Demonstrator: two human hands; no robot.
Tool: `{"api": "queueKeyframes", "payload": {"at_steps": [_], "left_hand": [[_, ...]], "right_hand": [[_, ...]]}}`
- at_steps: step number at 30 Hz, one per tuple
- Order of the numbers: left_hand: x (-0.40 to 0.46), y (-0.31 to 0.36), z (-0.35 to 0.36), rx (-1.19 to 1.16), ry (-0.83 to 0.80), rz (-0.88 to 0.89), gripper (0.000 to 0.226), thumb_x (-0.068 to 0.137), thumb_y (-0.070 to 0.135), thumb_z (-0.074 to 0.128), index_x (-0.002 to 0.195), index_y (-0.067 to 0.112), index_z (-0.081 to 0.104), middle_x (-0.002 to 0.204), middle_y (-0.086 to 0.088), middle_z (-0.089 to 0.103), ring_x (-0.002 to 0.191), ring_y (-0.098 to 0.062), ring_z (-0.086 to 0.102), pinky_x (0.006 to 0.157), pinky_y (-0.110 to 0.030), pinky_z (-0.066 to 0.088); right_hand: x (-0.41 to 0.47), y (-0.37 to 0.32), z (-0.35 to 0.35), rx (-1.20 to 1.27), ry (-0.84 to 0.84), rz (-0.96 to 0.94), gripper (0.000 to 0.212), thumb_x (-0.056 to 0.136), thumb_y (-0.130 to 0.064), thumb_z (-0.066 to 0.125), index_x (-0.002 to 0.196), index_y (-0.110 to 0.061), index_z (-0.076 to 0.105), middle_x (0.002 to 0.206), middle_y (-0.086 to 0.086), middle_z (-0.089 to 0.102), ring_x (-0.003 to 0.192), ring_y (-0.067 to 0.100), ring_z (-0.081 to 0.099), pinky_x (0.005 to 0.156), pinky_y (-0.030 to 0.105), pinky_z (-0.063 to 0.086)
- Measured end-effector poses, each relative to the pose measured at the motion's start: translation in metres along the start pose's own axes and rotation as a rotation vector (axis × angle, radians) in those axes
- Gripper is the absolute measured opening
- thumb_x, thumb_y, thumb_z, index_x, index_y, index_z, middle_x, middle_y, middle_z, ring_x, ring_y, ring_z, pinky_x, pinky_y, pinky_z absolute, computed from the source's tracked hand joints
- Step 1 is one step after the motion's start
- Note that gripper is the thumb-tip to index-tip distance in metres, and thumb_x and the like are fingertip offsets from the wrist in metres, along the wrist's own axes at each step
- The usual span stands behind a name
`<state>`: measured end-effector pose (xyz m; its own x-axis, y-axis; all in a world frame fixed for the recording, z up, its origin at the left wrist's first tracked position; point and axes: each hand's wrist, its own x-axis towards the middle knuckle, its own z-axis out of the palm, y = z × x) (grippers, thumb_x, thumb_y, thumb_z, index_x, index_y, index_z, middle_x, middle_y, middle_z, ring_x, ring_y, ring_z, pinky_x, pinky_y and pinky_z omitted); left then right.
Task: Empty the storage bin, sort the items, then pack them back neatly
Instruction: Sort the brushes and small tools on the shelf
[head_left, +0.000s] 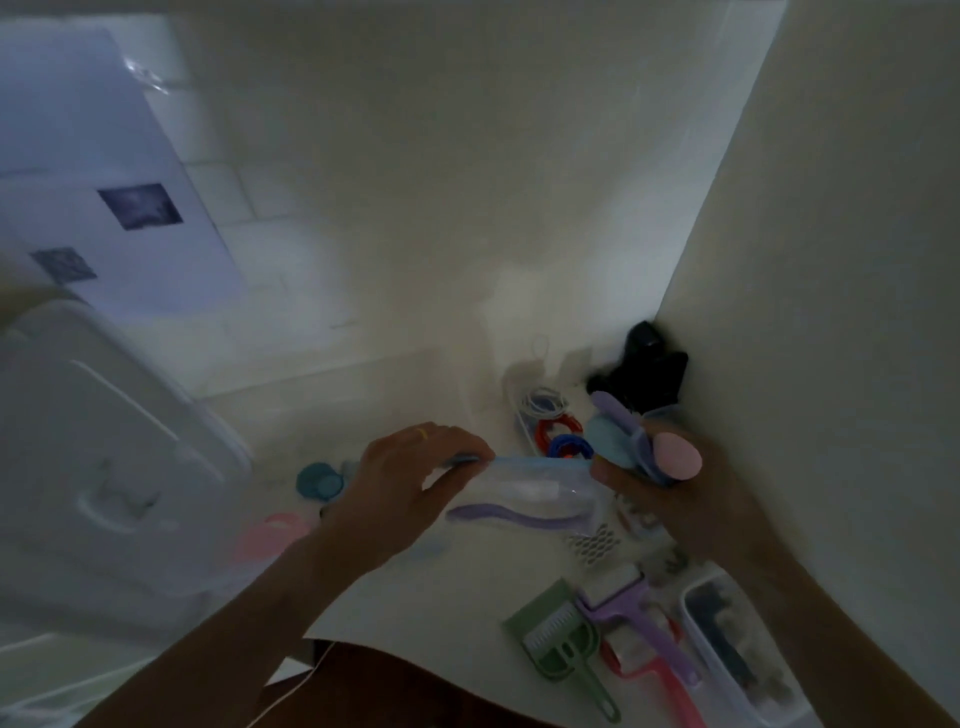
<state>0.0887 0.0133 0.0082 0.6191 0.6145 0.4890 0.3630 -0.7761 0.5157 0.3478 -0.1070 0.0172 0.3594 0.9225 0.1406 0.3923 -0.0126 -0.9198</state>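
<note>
Clear zip pouch with a purple brush inside hung over the white table, stretched between both hands: left hand pinched its blue top edge, right hand gripped the other end plus pastel combs.

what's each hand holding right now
Left hand: fingers pinch one end of the clear bag.
Right hand: grips the bag's other end and some pastel pads.

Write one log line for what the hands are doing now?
left hand: pinches clear pouch | right hand: holds pouch's other end plus pastel items | stage: sorting
</note>
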Motion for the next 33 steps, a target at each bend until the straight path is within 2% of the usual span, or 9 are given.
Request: {"api": "queueKeyframes", "payload": {"at_steps": [3,8,10,13,15,19,23,29,33], "left_hand": [[0.004,0.004,-0.006,-0.04,-0.014,-0.008,0.012,0.087,0.017,0.073,0.096,0.025,0.074,0.094,0.018,0.071,0.086,0.006,0.064,0.079,-0.011,0.048],[0.015,0.023,0.0,-0.234,-0.214,-0.212,0.029,0.085,0.021,0.074,0.11,0.032,0.067,0.085,0.016,0.07,0.076,-0.006,0.068,0.072,-0.019,0.055],[0.02,0.029,0.012,-0.266,-0.255,-0.27,0.022,0.086,0.028,0.073,0.107,0.034,0.071,0.082,0.015,0.071,0.075,-0.004,0.069,0.073,-0.025,0.057],[0.025,0.035,0.03,-0.277,-0.212,-0.352,0.007,0.089,0.027,0.07,0.092,0.029,0.076,0.077,0.014,0.073,0.069,-0.001,0.069,0.072,-0.03,0.057],[0.029,0.038,0.038,-0.377,-0.138,-0.462,0.007,0.088,0.022,0.071,0.086,0.025,0.077,0.07,0.006,0.073,0.061,-0.009,0.069,0.065,-0.031,0.059],[0.031,0.049,0.045,-0.549,-0.039,-0.682,0.012,0.086,0.016,0.075,0.077,0.023,0.079,0.063,0.002,0.072,0.056,-0.008,0.066,0.054,-0.02,0.052],[0.03,0.052,0.049,-0.61,-0.062,-0.705,0.008,0.082,0.017,0.078,0.077,0.023,0.08,0.063,0.006,0.073,0.057,-0.006,0.065,0.055,-0.017,0.051],[0.028,0.05,0.053,-0.541,-0.093,-0.654,0.009,0.077,0.023,0.083,0.073,0.029,0.078,0.07,0.009,0.075,0.066,-0.006,0.07,0.061,-0.015,0.051],[0.029,0.036,0.045,-0.468,-0.093,-0.567,0.006,0.076,0.021,0.083,0.075,0.025,0.079,0.069,0.011,0.073,0.066,-0.007,0.068,0.06,-0.018,0.051]], "right_hand": [[0.002,0.002,-0.009,0.025,0.006,0.021,0.027,0.076,0.001,0.077,0.073,-0.018,0.059,0.052,-0.023,0.06,0.049,-0.008,0.055,0.048,0.007,0.04],[0.019,0.003,-0.008,0.046,0.135,-0.018,0.019,0.077,-0.007,0.079,0.078,-0.014,0.062,0.059,-0.014,0.065,0.056,0.001,0.057,0.056,0.018,0.049],[0.029,-0.002,-0.005,0.029,0.136,-0.041,0.023,0.077,-0.011,0.08,0.08,-0.016,0.058,0.06,-0.016,0.063,0.056,0.001,0.058,0.055,0.012,0.047],[0.041,-0.008,0.002,0.008,0.17,-0.026,0.026,0.078,-0.017,0.08,0.082,-0.019,0.055,0.061,-0.012,0.062,0.057,-0.002,0.059,0.053,0.007,0.043],[0.044,-0.006,0.006,0.018,0.297,-0.004,0.029,0.074,-0.026,0.084,0.084,-0.017,0.058,0.065,-0.008,0.061,0.058,0.001,0.058,0.053,0.009,0.043],[0.027,-0.015,0.022,0.225,0.346,0.137,0.021,0.07,-0.024,0.085,0.077,-0.024,0.065,0.063,-0.019,0.068,0.06,-0.002,0.065,0.055,0.014,0.051],[0.007,-0.02,0.042,0.43,0.242,0.3,0.017,0.076,-0.013,0.082,0.076,-0.004,0.068,0.048,-0.007,0.056,0.043,0.008,0.052,0.046,0.021,0.045],[0.006,-0.015,0.05,0.511,0.241,0.466,0.034,0.077,-0.014,0.081,0.058,-0.009,0.053,0.043,0.005,0.046,0.037,0.016,0.042,0.041,0.026,0.041],[0.011,-0.003,0.024,0.478,0.373,0.405,0.028,0.074,-0.02,0.084,0.066,-0.009,0.059,0.055,0.012,0.055,0.045,0.016,0.052,0.049,0.026,0.048]]}}
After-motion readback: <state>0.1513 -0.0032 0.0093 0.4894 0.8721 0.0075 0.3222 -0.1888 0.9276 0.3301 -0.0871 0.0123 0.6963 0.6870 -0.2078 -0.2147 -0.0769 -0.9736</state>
